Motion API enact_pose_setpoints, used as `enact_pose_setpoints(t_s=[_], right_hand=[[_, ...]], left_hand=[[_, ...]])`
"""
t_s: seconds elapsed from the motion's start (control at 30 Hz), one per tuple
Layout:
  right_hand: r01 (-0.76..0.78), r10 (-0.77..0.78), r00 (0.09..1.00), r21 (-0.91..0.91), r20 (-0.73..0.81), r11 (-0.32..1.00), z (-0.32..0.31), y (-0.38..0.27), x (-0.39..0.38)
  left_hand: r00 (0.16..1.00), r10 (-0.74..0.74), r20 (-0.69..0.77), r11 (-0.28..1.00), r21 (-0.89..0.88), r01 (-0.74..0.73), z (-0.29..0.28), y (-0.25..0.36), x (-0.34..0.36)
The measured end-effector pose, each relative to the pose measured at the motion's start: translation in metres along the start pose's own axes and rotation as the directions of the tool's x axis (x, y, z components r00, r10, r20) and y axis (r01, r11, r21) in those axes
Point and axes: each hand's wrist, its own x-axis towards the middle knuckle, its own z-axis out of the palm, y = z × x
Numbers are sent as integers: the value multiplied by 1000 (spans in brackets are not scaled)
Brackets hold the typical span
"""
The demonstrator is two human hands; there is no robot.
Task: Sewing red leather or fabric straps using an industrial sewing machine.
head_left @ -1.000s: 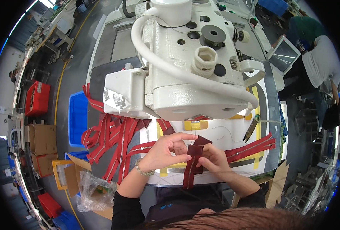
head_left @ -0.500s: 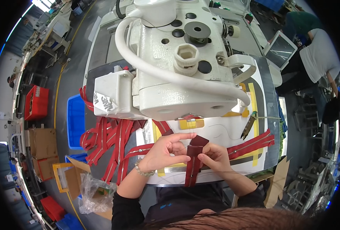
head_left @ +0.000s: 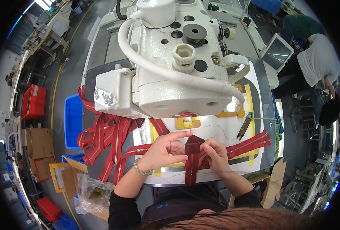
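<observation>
A dark red zipper end with a folded fabric tab (head_left: 192,165) hangs upright between my hands below the white sewing machine (head_left: 177,96). My left hand (head_left: 164,153) is closed at its left edge, index finger stretched across toward fine threads from the machine. My right hand (head_left: 216,155) pinches the piece's right side near the top. A yellow plate (head_left: 195,123) lies under the needle area. Red zippers (head_left: 105,142) are heaped at the left, and another red zipper (head_left: 246,145) stretches right. Thread snips (head_left: 244,126) lie on the white work surface right of my hands.
A blue bin (head_left: 73,120), a red crate (head_left: 34,103), cardboard boxes (head_left: 39,142) and a crumpled plastic bag (head_left: 91,197) stand at the left. At the right are a tilted screen (head_left: 277,51), two bent-over co-workers (head_left: 317,61) and a cardboard flap (head_left: 273,184) below the table edge.
The view has shifted, so the machine sits further left than a second ago. My right thumb has risen toward the top of the zipper piece. My left hand keeps nearly the same pose.
</observation>
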Motion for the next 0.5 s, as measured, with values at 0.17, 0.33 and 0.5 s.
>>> enact_pose_setpoints(t_s=[0.17, 0.33, 0.5], right_hand=[[-1, 1, 1000, 20, 8, 1000, 1, -1, 0], [-26, 31, 997, -89, 64, 996, 1, 0, -1], [-43, 57, 995, -163, 77, 986, 5, 2, -1]], left_hand=[[1000, 15, 10, 999, -37, -15, 0, -2, -1], [1000, 3, 5, 999, -34, -3, -1, -1, 0], [1000, 0, -1, 998, -67, 0, -2, -2, 1]])
